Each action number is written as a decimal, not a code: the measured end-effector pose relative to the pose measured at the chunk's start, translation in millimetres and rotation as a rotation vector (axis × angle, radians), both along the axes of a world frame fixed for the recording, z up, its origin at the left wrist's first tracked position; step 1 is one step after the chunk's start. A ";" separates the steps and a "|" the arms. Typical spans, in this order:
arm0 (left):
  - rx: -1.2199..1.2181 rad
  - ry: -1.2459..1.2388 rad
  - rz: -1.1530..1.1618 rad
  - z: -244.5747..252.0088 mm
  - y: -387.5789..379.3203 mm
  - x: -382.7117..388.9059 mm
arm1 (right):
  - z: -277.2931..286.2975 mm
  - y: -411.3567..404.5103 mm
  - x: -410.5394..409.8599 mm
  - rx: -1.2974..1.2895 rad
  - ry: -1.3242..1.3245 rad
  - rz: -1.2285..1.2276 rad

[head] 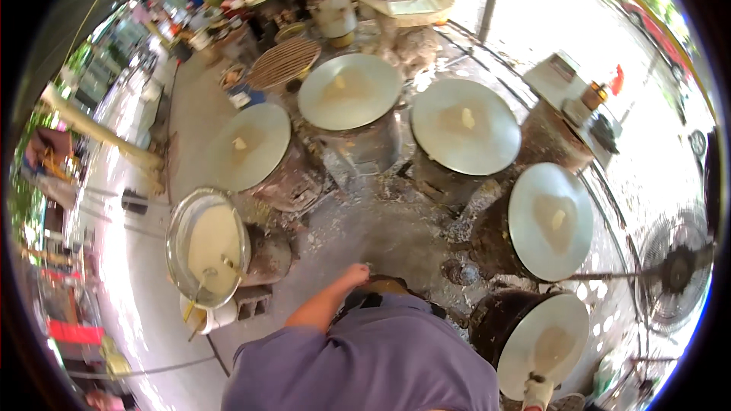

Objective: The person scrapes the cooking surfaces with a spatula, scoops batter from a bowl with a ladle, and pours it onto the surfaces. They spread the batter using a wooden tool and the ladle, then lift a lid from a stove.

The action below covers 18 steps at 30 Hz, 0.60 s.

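Observation:
My left hand (358,274) is bare and curled in front of my waist, with nothing seen in it. At the lower right, my right hand (537,395) wears a pale work glove. Its fingers close around a small dark object (535,377) at the near edge of a round, flat griddle (517,357); what the object is stays unclear. A beige smear (554,347) marks that griddle's surface. Beside it, another griddle (577,200) carries a tan patch with a pale lump (558,218) at its middle.
More lump-topped griddles (497,120) (371,68) (274,125) curve ahead on drum stoves. Left, a large metal basin (171,240) of pale batter with utensils rests on a support beside concrete blocks (254,305). A pedestal fan (677,268) stands right; a wire rack (285,61) lies beyond.

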<state>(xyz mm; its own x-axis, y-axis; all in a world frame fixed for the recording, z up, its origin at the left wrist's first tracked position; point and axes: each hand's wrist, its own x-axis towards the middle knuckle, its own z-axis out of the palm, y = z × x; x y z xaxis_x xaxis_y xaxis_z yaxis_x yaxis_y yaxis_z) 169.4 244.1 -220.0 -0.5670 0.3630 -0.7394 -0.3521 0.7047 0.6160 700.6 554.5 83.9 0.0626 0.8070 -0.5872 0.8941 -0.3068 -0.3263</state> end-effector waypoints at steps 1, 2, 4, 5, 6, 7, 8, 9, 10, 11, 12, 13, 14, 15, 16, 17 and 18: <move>0.013 -0.013 -0.020 -4.7 12.2 -3.6 | 26.6 -19.7 -19.9 -0.205 0.117 -0.064; 0.026 -0.023 -0.022 -3.2 21.8 -9.2 | 45.8 -35.5 -53.3 -0.322 0.233 -0.157; 0.081 0.025 -0.011 4.2 33.9 -18.5 | -1.1 -33.7 -68.6 -0.297 0.302 -0.017; 0.120 0.075 -0.036 11.0 37.3 -21.7 | -59.2 -25.0 -52.5 -0.156 0.255 0.207; 0.112 0.079 0.014 25.1 32.7 -25.8 | -37.5 -28.3 -116.3 -0.027 0.180 0.366; 0.125 0.035 -0.023 47.7 42.3 -35.1 | -1.3 -48.8 -195.0 0.119 0.104 0.473; 0.141 -0.012 -0.059 70.6 48.1 -45.0 | -5.9 -56.3 -237.3 0.212 0.086 0.440; 0.148 -0.011 -0.063 85.7 49.4 -54.1 | 24.7 -66.1 -300.1 0.018 0.185 0.438; 0.257 -0.207 -0.018 100.5 50.7 -60.9 | 13.6 -72.9 -336.1 0.060 0.342 0.475; 0.363 -0.405 0.024 116.4 49.9 -68.3 | 9.3 -82.0 -374.7 0.063 0.392 0.483; 0.364 -0.412 0.005 138.5 46.4 -77.5 | 1.6 -92.6 -413.5 0.148 0.523 0.616; 0.422 -0.574 -0.004 162.2 42.2 -88.6 | 5.8 -105.8 -451.8 0.147 0.455 0.721; 0.473 -0.738 -0.014 178.4 36.3 -97.2 | 9.0 -119.8 -484.4 0.136 0.473 0.815; 0.475 -0.748 -0.030 187.3 26.5 -103.4 | 12.6 -136.9 -514.2 0.123 0.486 0.921; 0.632 -0.896 0.072 193.2 16.5 -109.3 | 10.8 -154.7 -538.8 0.132 0.426 0.999; 0.787 -1.043 0.177 197.7 8.7 -116.4 | 6.0 -170.6 -559.9 0.141 0.364 1.076; 0.784 -1.056 0.162 204.1 0.8 -121.9 | 1.2 -186.2 -575.5 0.164 0.423 1.155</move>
